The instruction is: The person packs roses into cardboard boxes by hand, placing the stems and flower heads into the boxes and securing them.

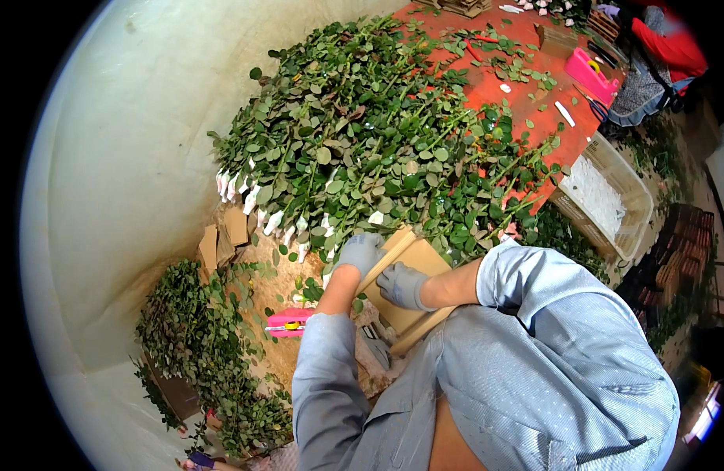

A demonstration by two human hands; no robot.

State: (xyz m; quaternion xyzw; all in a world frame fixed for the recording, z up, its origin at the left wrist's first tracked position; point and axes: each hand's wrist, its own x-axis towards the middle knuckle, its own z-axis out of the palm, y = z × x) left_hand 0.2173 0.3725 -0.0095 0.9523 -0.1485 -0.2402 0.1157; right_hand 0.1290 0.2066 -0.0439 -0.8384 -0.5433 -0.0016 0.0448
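Observation:
Both my hands wear grey gloves and meet at a piece of folded tan cardboard (426, 257) close in front of my body. My left hand (362, 253) is closed at its raised left edge, the fingertips partly hidden. Over the inner face lies my right hand (403, 285), its fingers curled against the left flap. Just beyond the cardboard spreads a big heap of leafy rose stems (362, 133). Pale pink and white rose buds (274, 222) stick out along the heap's near left side.
A pink tape dispenser (287, 322) sits left of my left forearm, near a second pile of leafy stems (221, 353). On the red table (527, 102) are scissors (594, 104), another pink dispenser (590, 76) and loose leaves. A beige plastic crate (633, 196) stands to the right.

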